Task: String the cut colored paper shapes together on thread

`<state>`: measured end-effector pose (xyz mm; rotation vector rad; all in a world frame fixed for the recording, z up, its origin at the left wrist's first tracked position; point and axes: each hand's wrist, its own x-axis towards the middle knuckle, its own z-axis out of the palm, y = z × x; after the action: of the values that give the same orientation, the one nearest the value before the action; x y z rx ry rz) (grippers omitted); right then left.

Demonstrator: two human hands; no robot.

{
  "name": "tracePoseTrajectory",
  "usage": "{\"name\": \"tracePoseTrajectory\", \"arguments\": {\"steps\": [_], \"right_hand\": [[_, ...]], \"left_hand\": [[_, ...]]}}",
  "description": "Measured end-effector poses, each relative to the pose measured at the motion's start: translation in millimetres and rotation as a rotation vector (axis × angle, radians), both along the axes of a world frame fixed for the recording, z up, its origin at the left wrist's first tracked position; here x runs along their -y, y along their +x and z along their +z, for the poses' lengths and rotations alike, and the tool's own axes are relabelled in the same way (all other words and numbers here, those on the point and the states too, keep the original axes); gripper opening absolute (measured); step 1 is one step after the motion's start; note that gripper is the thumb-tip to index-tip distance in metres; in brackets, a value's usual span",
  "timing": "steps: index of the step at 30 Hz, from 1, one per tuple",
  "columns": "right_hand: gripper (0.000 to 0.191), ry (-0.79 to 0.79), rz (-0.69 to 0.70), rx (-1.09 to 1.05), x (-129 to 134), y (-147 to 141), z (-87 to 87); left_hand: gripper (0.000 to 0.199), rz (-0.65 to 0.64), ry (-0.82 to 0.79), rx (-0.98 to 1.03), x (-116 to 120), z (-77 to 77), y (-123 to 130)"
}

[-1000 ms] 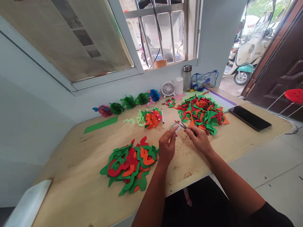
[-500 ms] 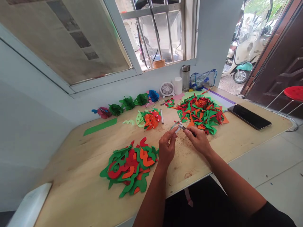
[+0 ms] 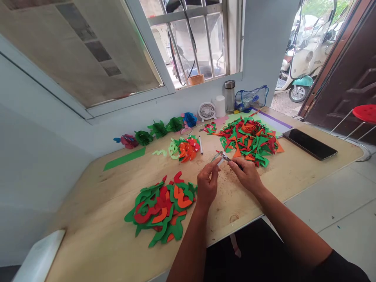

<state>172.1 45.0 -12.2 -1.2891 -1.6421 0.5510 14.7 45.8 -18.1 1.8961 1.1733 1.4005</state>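
My left hand [image 3: 208, 181] is closed, pinching a small pale piece [image 3: 217, 159] between thumb and fingers over the table. Close on its right, my right hand [image 3: 246, 172] is closed round small scissors [image 3: 228, 158], whose tips reach the piece. What the piece is made of is too small to tell. Left of my left hand lies a pile of green, red and orange curved cutouts [image 3: 161, 209]. Beyond my right hand is a heap of green, red and orange scraps [image 3: 249, 139]. A smaller pile of orange and light green pieces [image 3: 186, 149] lies beside a white pen [image 3: 201, 145].
Along the wall stand paper flowers [image 3: 158, 129], a small fan [image 3: 206, 111], a white cylinder [image 3: 220, 106], a glass bottle [image 3: 230, 96] and a clear blue-edged bag [image 3: 251, 98]. A black phone [image 3: 310, 144] lies at right, a green strip [image 3: 125, 158] at left.
The camera view has shifted slightly. Both hands stay at nearly the same place, with the scissors and the pale piece still held.
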Motion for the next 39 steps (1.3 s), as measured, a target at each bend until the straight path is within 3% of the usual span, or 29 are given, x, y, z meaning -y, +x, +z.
{"name": "tracePoseTrajectory", "arguments": {"steps": [14, 39], "right_hand": [[0.034, 0.014, -0.088, 0.043, 3.7, -3.3, 2.5], [0.031, 0.001, -0.016, 0.044, 3.1, -2.5, 1.4]], "left_hand": [[0.033, 0.015, -0.02, 0.033, 0.9, 1.0, 0.7], [0.03, -0.011, -0.048, 0.064, 0.3, -2.0, 1.8]]}}
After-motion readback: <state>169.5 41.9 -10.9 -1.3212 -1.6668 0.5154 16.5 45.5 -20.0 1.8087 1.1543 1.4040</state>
